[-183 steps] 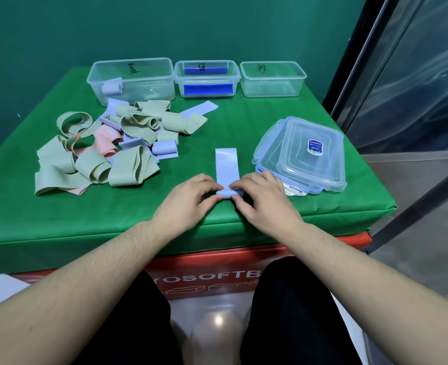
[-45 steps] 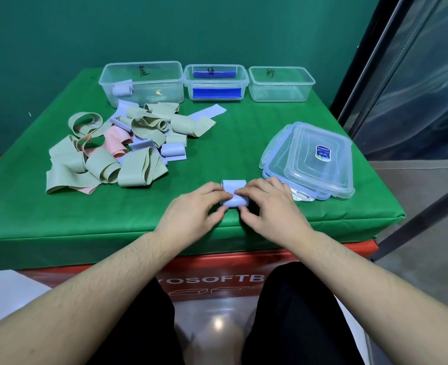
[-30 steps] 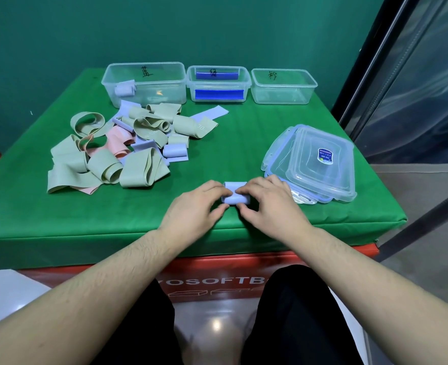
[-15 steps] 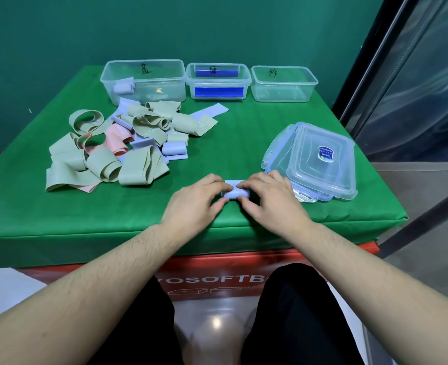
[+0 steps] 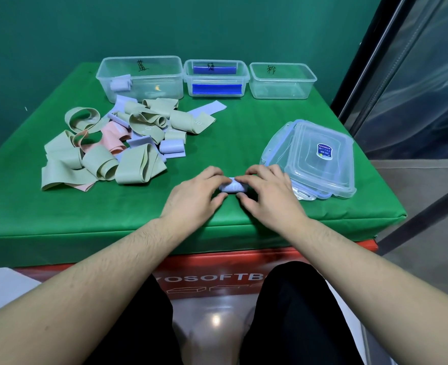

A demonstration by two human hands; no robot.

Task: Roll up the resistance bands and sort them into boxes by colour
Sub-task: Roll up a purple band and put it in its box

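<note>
A light blue resistance band lies rolled up on the green table near its front edge. My left hand pinches its left end and my right hand pinches its right end. A heap of loose bands in green, pink and light blue lies at the left. Three clear boxes stand at the back: the left box holds one rolled light blue band, the middle box shows dark blue strips, and the right box looks empty.
A stack of clear box lids lies just right of my right hand. The table's right edge drops to a grey floor. A dark frame and a reflective panel stand at the right. A green wall closes the back.
The flat light blue band has been rolled away from me into a tight roll. Its flat tail has disappeared under my fingers. Both hands have moved slightly farther from the table edge.
</note>
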